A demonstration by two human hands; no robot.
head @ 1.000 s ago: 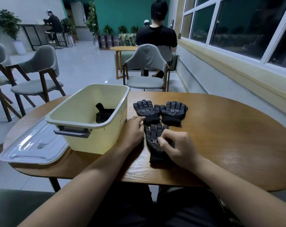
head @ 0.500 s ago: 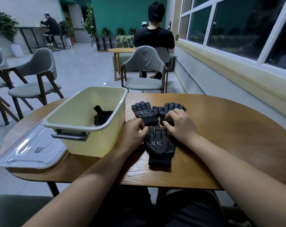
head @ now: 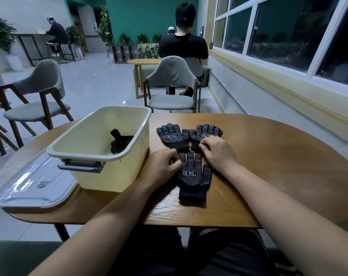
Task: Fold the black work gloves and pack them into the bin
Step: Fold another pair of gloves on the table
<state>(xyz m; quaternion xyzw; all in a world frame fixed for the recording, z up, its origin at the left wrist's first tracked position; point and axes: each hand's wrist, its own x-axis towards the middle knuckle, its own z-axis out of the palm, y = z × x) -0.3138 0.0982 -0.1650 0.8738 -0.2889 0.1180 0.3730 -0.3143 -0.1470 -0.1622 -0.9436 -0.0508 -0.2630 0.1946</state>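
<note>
Left hand (head: pixel 162 167) rests curled against the near glove (head: pixel 193 176); its grip is unclear. Right hand (head: pixel 219 152) pinches the far-right glove (head: pixel 207 132) at its cuff.

1. Left hand (head: pixel 163 166): was bare; the forearm behind it was uncovered down to the lower picture edge.
2. Right hand (head: pixel 219 154): was bare; its forearm was likewise uncovered out to the right picture edge.
3. Lower garment (head: pixel 159 255): was black cloth with soft folds, covering both thighs below the tabletop (head: pixel 268 156) edge.
4. Trim (head: pixel 263 244): thin pale stripes ran along the right leg's outer side; finer detail was too dim to tell.
</note>
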